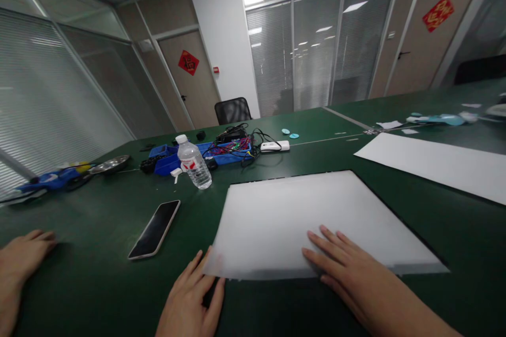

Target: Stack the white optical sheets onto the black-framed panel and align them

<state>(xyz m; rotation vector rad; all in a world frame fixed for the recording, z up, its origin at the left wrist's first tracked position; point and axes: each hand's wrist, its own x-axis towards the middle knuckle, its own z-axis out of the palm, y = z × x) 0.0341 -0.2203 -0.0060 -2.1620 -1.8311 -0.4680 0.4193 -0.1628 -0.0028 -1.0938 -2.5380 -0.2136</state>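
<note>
A thin, slightly see-through white sheet point(284, 221) lies on the green table, over something with a dark edge along its back and right side. My left hand point(192, 295) is at the near left corner, its fingers stretched out and some fingertips showing faintly through the sheet. The thumb stays apart from the fingers, near the sheet's front edge. Spread flat on top of the sheet, right of the middle, is my right hand point(348, 268), its palm down and holding nothing.
Left of the sheet are a phone point(156, 229) and a water bottle point(194, 163). Behind them, blue bins point(168, 164) hold tangled wires. Another person's hand point(27, 253) rests at the far left. A large white board or sheet point(438, 166) lies at the right.
</note>
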